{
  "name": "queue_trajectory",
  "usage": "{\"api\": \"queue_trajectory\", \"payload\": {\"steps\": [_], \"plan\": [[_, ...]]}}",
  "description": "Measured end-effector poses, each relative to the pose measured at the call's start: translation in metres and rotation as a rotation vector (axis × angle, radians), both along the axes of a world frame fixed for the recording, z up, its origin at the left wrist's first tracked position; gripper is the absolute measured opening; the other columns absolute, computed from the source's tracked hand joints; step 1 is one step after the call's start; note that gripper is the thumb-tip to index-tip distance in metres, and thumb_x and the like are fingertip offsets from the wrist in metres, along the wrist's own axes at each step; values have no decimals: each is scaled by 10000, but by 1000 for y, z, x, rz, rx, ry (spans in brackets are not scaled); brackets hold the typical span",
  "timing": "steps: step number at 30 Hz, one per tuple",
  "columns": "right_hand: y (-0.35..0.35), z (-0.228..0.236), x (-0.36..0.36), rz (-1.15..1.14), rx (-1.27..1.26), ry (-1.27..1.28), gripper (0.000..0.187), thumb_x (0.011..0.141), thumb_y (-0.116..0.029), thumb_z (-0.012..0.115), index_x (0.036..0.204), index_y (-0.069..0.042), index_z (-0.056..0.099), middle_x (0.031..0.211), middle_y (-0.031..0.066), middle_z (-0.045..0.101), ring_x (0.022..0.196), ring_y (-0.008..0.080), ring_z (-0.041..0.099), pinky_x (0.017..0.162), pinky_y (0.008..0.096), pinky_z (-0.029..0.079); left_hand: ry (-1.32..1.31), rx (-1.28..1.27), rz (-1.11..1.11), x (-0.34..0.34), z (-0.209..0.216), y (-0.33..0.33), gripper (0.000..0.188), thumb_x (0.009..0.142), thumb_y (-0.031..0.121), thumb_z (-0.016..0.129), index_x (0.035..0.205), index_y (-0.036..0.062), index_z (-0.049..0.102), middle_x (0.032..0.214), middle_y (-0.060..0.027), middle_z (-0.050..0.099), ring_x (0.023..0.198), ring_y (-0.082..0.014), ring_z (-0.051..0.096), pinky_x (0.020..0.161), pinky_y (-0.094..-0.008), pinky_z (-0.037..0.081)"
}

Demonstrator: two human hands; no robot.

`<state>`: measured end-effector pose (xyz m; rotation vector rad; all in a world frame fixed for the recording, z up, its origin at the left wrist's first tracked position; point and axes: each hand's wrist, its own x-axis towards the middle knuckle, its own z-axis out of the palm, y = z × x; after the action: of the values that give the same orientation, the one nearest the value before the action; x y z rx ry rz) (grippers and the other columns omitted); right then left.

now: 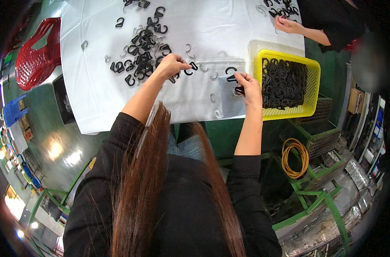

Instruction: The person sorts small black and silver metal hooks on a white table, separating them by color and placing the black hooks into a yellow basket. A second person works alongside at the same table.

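Above the white-covered table (182,25), my left hand (172,66) pinches a black plastic hook (194,66) between thumb and fingertips. A loose pile of black hooks (143,49) lies beside it, with some greyish see-through pieces among them. My right hand (249,89) is closed around black hooks (232,78) whose curved ends stick out to its left; how many it holds is partly hidden. Beneath that hand lies a pale, flat plastic sheet or bag (231,105). Right of it stands a yellow basket (265,113) filled with black hooks (285,83).
Across the table at the right, another person's hand (289,25) reaches toward more hooks (285,8). A red plastic chair (38,55) stands at the left edge. A coiled orange hose (295,158) hangs by a green metal frame (327,201) below right.
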<state>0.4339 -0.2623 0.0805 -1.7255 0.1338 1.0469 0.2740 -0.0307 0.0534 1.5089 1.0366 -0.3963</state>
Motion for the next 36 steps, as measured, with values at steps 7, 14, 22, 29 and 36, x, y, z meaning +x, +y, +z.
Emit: {"api": "queue_trajectory", "payload": {"steps": [7,14,22,29,36], "plan": [[-76,26,19,-206,-159,-128,275,744,-246,759,854,-13,663,728,-3,603,616,72,506,584,214,412,51,-156,84,30,11,-12,243,735,248,746,815,34,661,614,2,533,493,-75,462,411,-233,342],[-135,31,85,-400,-320,-392,459,714,-348,772,966,10,636,891,83,625,785,174,551,753,308,439,-281,-241,-142,174,63,-159,513,752,370,685,1079,-17,606,964,-153,643,833,-216,625,711,-331,533],[-8,25,75,98,-497,-1420,461,746,-194,697,1133,2,541,1123,202,535,1086,354,460,958,440,354,-622,516,150,108,26,-49,316,764,210,651,1035,51,616,1063,-156,613,1085,-314,532,965,-381,395],[255,-42,-18,697,-194,-925,281,789,-262,649,1016,-102,610,1050,107,585,943,292,597,803,390,476,78,948,334,7,-30,116,492,742,387,698,1100,74,572,1114,-122,547,1084,-305,475,892,-433,405],[374,-66,-38,638,-621,-1022,458,678,-379,762,968,-75,580,1031,107,600,902,285,615,739,416,491,31,867,155,13,-49,147,399,710,286,732,1014,72,585,953,-91,590,939,-264,545,791,-420,433]]}}
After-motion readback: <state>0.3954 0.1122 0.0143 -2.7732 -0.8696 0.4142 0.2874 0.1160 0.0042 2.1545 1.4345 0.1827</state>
